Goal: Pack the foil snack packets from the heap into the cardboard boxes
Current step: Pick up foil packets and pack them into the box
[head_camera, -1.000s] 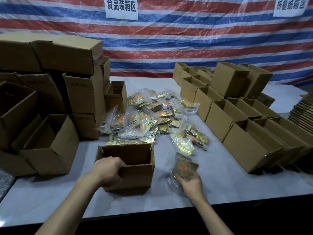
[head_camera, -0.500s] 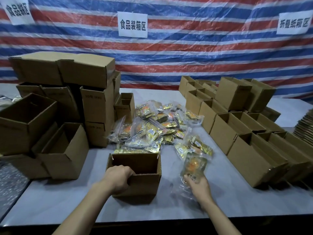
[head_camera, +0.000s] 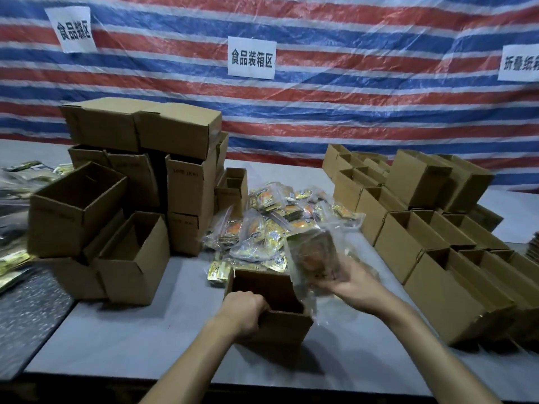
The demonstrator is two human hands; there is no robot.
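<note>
An open cardboard box [head_camera: 280, 325] stands near the table's front edge. My left hand [head_camera: 243, 312] grips its near left rim. My right hand [head_camera: 347, 287] holds a clear bag of foil snack packets [head_camera: 316, 255], lifted and tilted just right of the box's opening and blurred by motion. Behind the box lies the heap of gold foil packets [head_camera: 274, 223] in clear bags, mid-table.
Stacked cardboard boxes [head_camera: 140, 182] fill the left side, some open. Rows of open boxes [head_camera: 423, 228] line the right side. A striped tarpaulin [head_camera: 320, 106] with paper signs hangs behind. More packets [head_camera: 11, 260] lie at the far left on a dark surface.
My right hand has lifted the bag from the table and brought it left, up beside the box's opening. My left hand stays on the box rim. The camera has tilted up.
</note>
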